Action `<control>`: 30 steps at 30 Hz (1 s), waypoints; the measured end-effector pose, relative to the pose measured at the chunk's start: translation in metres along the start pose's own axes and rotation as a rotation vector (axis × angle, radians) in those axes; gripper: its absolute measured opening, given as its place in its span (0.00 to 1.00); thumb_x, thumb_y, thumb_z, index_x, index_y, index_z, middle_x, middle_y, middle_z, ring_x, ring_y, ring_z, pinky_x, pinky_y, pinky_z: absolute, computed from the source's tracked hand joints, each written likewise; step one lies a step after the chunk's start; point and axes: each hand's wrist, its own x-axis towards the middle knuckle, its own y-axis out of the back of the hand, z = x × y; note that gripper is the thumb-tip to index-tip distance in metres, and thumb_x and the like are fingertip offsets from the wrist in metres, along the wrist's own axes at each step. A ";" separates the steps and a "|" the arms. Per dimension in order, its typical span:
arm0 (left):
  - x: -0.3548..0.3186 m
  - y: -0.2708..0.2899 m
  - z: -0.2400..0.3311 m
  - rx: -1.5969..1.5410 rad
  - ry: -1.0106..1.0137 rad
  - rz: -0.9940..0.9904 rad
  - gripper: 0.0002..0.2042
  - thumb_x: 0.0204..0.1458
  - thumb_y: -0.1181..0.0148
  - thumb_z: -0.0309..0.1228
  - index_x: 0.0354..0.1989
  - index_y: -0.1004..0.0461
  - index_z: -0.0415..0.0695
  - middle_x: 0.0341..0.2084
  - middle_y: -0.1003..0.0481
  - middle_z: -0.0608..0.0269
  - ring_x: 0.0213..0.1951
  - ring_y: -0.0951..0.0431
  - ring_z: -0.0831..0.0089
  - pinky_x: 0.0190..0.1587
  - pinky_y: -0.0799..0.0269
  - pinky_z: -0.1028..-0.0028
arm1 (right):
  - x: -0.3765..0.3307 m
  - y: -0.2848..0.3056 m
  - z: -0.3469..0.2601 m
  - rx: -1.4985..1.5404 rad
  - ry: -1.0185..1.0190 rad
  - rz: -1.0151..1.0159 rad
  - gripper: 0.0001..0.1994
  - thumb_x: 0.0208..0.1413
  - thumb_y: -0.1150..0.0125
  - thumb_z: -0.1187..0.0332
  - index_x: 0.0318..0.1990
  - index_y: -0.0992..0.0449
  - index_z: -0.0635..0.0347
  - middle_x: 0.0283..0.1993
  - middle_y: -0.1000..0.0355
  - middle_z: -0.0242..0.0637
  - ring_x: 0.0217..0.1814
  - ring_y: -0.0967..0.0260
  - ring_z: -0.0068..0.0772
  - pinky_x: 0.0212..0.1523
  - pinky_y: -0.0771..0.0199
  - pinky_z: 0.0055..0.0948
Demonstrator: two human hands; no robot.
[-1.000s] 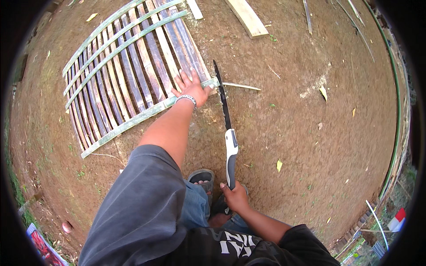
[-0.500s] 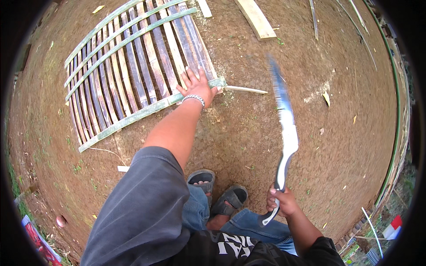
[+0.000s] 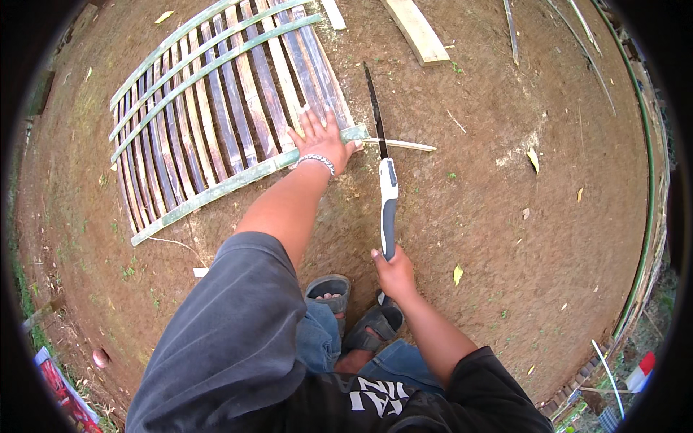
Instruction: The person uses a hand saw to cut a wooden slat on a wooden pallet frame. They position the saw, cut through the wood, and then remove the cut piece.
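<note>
A slatted bamboo panel (image 3: 189, 205) lies on the ground at the upper left, its strips crossed by green bamboo rails. My left hand (image 3: 323, 142), a chain bracelet at the wrist, presses with spread fingers on the right end of the panel's near rail. In my right hand (image 3: 396, 275) is the grip of a hand saw (image 3: 388, 191) with a white and grey handle. The saw's dark blade stands edge-on, pointing away from me, and passes across a thin bamboo sliver (image 3: 404, 145) that sticks out past the rail's end. Whether blade and sliver touch, I cannot tell.
A wooden plank (image 3: 416, 32) lies on the brown soil at the far side, with thin bamboo strips (image 3: 512, 32) to its right. Sawdust and yellow leaves (image 3: 533, 160) dot the ground. My sandalled feet (image 3: 373, 325) stand near the bottom. A green hose-like line (image 3: 653, 166) edges the right.
The saw has swung left, from the open ground at right to beside the panel's corner, its blade turning from broadside to edge-on. My left hand stays on the rail.
</note>
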 end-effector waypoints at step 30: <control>0.001 -0.013 -0.011 0.057 -0.168 0.216 0.41 0.62 0.50 0.57 0.76 0.52 0.42 0.77 0.59 0.47 0.78 0.64 0.52 0.72 0.64 0.33 | -0.017 -0.011 0.000 -0.176 0.091 0.033 0.18 0.62 0.40 0.58 0.44 0.28 0.67 0.38 0.23 0.61 0.45 0.25 0.66 0.44 0.26 0.54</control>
